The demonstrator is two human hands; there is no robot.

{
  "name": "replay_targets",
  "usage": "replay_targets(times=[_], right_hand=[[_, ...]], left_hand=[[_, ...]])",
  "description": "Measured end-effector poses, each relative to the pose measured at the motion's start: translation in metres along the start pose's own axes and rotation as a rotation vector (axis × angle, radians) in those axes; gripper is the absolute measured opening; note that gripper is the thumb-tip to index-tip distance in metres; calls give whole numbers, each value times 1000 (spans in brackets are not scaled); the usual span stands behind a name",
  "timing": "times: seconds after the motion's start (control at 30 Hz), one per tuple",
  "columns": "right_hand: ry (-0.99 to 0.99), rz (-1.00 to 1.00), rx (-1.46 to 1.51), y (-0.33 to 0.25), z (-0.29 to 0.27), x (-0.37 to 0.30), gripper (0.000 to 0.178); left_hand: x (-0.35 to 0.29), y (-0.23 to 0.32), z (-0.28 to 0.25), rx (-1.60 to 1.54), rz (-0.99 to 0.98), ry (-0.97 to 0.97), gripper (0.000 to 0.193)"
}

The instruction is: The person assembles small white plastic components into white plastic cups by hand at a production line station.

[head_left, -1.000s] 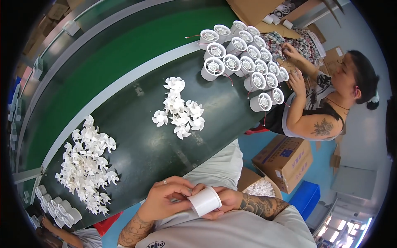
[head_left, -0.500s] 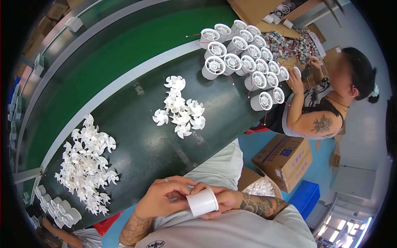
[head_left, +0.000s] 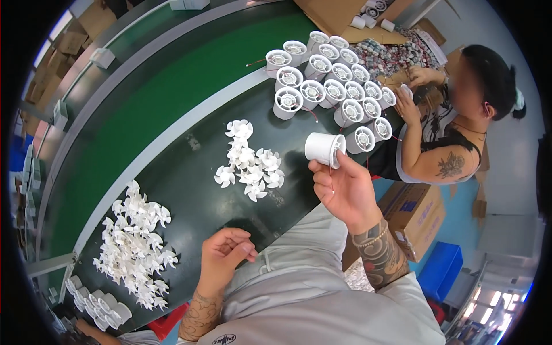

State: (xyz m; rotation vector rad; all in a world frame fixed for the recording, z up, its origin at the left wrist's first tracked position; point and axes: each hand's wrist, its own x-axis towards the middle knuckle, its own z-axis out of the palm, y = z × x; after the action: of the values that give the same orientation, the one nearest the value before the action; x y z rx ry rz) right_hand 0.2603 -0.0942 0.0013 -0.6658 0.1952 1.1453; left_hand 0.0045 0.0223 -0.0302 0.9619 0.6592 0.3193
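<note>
Raised over the table's near edge, my right hand (head_left: 349,192) grips a white cup-shaped fan housing (head_left: 320,146) by its rim, thumb on the spoked end. A thin red wire (head_left: 332,179) with a small white plug dangles from it. My left hand (head_left: 227,254) is at the table edge, fingers loosely curled and the thumb apart, with nothing visible in it. Beyond it lies a small group of white fan impellers (head_left: 246,161). A larger heap of the impellers (head_left: 135,247) spreads to the left. Several similar housings (head_left: 312,92) stand at the far right, spoked ends up.
At the right, a person (head_left: 445,126) handles a white part beside the housings. More white cups (head_left: 98,305) sit at the table's left end. A green belt (head_left: 172,75) runs behind a pale rail (head_left: 190,109). Cardboard boxes (head_left: 417,215) and a blue bin (head_left: 440,270) stand on the floor.
The housing has gone from between both hands at my lap up and right in my right hand, its wire now showing. My left hand has let go and stays lower left.
</note>
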Motion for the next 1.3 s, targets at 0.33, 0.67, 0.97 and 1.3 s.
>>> replay_targets(times=[0.33,0.67,0.97,1.3], right_hand=[[-244,150,-38,22,-10,-12,48],[-579,492,-57,74,-19,-40,53],[-493,564,-77,69,-13,-46,46],[-578,474,351,79,-10,-23,37]], left_hand=[[6,-10,-1,-9,5,-24,17],[11,-19,2,-170,-56,-287,40],[12,11,13,102,-53,-291,31],[41,31,42,149,201,-181,26]])
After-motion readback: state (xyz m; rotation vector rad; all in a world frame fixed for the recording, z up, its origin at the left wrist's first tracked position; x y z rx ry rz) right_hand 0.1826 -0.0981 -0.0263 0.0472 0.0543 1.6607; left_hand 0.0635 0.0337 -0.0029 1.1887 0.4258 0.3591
